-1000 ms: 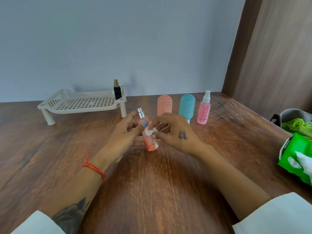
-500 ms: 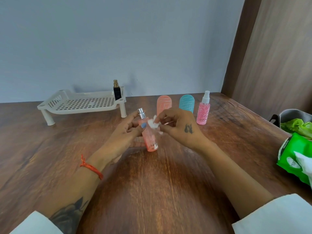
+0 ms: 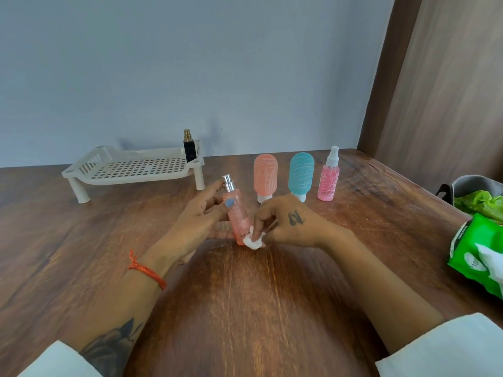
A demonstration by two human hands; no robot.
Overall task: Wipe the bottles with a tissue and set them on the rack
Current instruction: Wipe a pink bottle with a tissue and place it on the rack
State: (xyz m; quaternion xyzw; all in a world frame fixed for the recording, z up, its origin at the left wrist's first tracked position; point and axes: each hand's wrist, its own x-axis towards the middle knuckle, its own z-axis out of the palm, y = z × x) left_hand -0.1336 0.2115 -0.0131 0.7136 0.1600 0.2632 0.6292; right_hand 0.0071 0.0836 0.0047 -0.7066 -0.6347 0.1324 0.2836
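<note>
Here, the left hand (image 3: 201,216) gripped a light, probably slippery pink spray bottle (image 3: 237,216) mid-body, while the right hand's (image 3: 285,227) fingers (image 3: 258,221) pinched a tissue (image 3: 253,240) against its base.

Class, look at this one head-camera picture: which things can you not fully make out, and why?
- Green tissue pack: cut off by the right edge; print too small.
- Grey container of green material: cut off by the same edge.
- Pink bottle base: hidden by the tissue and right hand.
- Left hand palm: faces away.
</note>
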